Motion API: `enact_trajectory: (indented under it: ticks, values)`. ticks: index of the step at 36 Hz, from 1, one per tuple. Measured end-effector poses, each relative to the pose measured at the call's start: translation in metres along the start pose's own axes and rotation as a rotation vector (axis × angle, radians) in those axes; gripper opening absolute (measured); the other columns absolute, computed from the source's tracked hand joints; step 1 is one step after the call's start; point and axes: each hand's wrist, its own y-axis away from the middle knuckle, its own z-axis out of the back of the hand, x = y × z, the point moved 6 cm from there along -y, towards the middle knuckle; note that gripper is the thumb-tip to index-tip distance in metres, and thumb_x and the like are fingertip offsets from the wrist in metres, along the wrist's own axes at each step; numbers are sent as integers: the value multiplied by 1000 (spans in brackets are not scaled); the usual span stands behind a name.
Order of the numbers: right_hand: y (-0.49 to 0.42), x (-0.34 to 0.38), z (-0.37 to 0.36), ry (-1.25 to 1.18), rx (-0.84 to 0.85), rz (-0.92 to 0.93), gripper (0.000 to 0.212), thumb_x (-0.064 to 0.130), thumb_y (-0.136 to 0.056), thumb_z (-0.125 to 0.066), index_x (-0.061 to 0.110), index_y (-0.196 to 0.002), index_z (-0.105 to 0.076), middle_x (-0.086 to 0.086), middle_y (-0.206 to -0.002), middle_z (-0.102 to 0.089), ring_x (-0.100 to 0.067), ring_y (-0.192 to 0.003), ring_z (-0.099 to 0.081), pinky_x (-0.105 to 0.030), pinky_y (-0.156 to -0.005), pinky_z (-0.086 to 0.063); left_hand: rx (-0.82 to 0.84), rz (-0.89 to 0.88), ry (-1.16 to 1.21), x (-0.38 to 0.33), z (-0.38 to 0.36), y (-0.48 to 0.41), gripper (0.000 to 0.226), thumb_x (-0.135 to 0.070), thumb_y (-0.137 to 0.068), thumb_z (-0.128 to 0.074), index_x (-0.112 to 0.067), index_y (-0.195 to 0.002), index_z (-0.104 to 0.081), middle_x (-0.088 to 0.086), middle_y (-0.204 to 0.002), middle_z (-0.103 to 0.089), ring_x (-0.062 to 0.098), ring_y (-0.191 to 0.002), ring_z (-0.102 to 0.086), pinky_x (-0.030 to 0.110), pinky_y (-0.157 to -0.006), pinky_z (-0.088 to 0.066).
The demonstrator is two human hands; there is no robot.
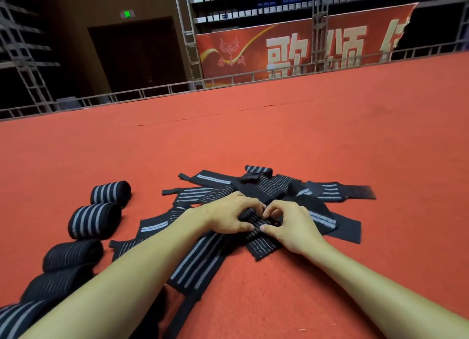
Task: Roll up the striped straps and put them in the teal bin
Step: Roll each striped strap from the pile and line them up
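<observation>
Left hand: the left hand [225, 215] reaches in from the lower left with a bare forearm, palm down, fingers curled; thumb and fingertips pinch the held strap [255, 220].
Right hand: the right hand [289, 227] comes in from the lower right, mirrored. Its index finger is hooked over the top of the same strap and its thumb is pressed on the near side. The two thumbs lie just beside each other, nearly tip to tip.
Held strap: black with thin grey stripes. It lies on top of the loose pile [266, 186], and its free end trails toward the camera onto the floor [330, 135] (whether a roll has formed under the fingers cannot be told).
Loose pile: flat black-and-grey straps crossing one another on the red carpeted floor, directly under and beyond both hands.
Rolled straps: a curved row to the left of the pile, well apart from the hands, with the far roll [111, 192] and second roll [95, 220] lying on their sides. More rolls continue toward the lower left corner, partly behind the left forearm.
Writing: the red banner [279, 52] behind the rail shows large pale characters "歌颂", with a third cut off at the torn edge. A gold emblem with small script sits at its left, too blurred to read.
Sign: the green lit sign [127, 14] sits above a dark doorway, its mark unreadable.
</observation>
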Motion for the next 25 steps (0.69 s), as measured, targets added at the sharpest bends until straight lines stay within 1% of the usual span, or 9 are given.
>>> enact_trajectory:
  ticks: [4,7,9,11,14,19,22,24,25]
  values:
    - [-1,2,0,-29,13,43,25,29,-78,-81,36,-73,-58,11,-71,-56,0,-70,-49,-13,-59,-32,68,71,-2,7,-3,1,37,-25,-90,-67,-20,-123,-51,-4,-124,-56,17,-123,-32,32,-104,-33]
    - [-3,4,1,-53,27,54,16,26,-80,-78,30,-76,-64,4,-74,-62,-7,-69,-52,-16,-61,-36,24,33,-18,1,4,1,32,-25,-89,-68,-18,-116,-53,-4,-113,-53,18,-113,-32,26,-95,-26]
    - [-5,5,3,-83,39,62,17,22,-81,-77,30,-74,-63,7,-69,-59,-5,-66,-50,-22,-64,-39,-2,5,-46,-2,10,2,31,-26,-89,-68,-17,-115,-53,-2,-110,-51,18,-109,-33,26,-92,-23]
    - [-7,9,6,-84,52,78,22,18,-83,-75,32,-72,-62,11,-68,-59,-1,-64,-50,-20,-64,-40,-23,-9,-60,-5,16,4,31,-24,-89,-68,-17,-116,-53,-3,-110,-51,19,-110,-33,25,-93,-23]
    - [-10,18,13,-71,71,101,27,15,-84,-73,36,-72,-61,13,-72,-62,-2,-70,-55,-24,-73,-45,-40,-22,-40,-8,27,8,31,-18,-87,-69,-17,-114,-54,-5,-107,-52,15,-108,-32,23,-92,-22]
    - [-8,29,25,-27,152,161,22,10,-87,-70,32,-84,-69,8,-94,-71,-9,-100,-63,-28,-95,-48,-2,-2,-19,-10,43,20,33,-15,-89,-65,-24,-118,-53,-25,-100,-49,13,-108,-30,29,-94,-33]
    - [-6,36,30,17,161,202,16,12,-88,-71,29,-89,-73,11,-96,-70,-7,-101,-62,-26,-95,-46,13,20,-18,-11,50,29,33,-19,-91,-64,-26,-121,-52,-6,-109,-58,13,-108,-36,30,-91,-37]
    - [-6,43,39,5,121,253,26,14,-86,-73,39,-83,-70,13,-95,-69,-6,-98,-62,-25,-91,-45,-14,12,-12,-15,57,33,32,-19,-92,-65,-22,-122,-54,-1,-113,-62,16,-104,-48,30,-90,-39]
    - [-7,46,45,-6,101,271,30,14,-85,-74,43,-79,-68,13,-94,-70,-4,-96,-62,-25,-90,-45,-33,14,13,-17,61,34,32,-18,-92,-66,-21,-122,-55,-4,-111,-63,13,-100,-52,24,-87,-40]
